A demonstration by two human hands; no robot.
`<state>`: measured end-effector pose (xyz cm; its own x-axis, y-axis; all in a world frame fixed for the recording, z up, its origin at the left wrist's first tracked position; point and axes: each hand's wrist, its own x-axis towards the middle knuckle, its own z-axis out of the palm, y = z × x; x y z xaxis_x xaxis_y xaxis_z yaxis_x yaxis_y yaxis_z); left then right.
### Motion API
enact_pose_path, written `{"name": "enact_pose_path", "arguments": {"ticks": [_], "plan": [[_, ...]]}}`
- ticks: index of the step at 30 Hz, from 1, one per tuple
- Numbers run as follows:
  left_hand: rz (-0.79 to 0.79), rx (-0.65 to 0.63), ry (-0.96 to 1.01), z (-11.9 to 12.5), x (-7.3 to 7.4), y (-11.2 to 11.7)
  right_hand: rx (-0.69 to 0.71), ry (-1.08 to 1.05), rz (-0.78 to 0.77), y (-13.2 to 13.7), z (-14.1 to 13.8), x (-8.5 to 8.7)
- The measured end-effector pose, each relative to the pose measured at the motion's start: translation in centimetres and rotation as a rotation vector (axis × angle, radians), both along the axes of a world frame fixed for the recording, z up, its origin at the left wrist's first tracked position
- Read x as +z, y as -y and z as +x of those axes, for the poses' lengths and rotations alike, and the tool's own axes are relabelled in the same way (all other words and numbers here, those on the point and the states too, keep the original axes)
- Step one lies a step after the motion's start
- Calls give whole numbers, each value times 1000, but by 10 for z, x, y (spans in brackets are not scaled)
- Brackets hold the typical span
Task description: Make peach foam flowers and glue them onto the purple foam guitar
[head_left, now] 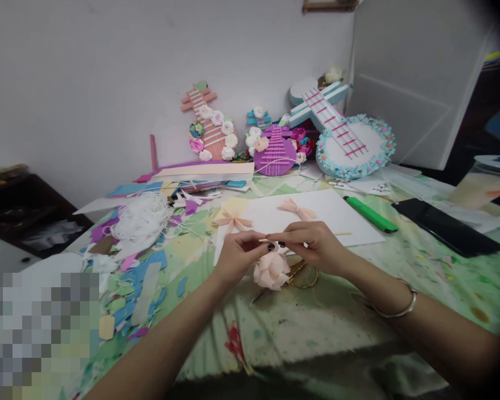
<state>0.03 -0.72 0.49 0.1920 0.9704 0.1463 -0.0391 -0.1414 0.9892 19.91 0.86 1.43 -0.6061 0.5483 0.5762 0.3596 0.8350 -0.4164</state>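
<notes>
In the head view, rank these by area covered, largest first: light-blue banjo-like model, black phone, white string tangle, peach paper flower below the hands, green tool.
1. Light-blue banjo-like model
2. Black phone and white string tangle: too close to rank
3. Peach paper flower
4. Green tool: long but slim

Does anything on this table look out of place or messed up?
Yes, the left side looks untidy: paper scraps lie strewn over the cloth, and the white string behind them is a loose tangle. A brownish spot on the right may be a stain. The peach paper flower shows no damage.
</notes>
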Motion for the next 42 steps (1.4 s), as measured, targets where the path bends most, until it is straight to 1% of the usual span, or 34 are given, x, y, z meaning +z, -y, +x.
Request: {"name": "enact_pose_path", "arguments": {"ticks": [7,12,17,19,21,25,27,31,35,42], "plan": [[-37,18,60,2,3,1,-51,-72,36,1,-3,-3],[-22,47,34,2,3,2,-36,-111,17,3,-5,-2],[8,48,12,1,1,2,15,-128,-19,5,-3,4],[30,62,2,1,1,2,27,-123,-36,7,-3,6],[56,74,-17,1,1,3,9,-116,-51,8,-4,7],[132,69,-114,1,1,3,-126,-86,-102,9,-5,7],[187,64,-168,2,0,4,-170,-52,-106,9,-5,7],[283,64,-244,3,1,7,-168,-24,-76,8,-5,6],[358,72,-278,3,3,9,-169,-24,-69,9,-5,6],[430,98,-312,3,4,9,-192,-31,-3,10,-7,5]]}}
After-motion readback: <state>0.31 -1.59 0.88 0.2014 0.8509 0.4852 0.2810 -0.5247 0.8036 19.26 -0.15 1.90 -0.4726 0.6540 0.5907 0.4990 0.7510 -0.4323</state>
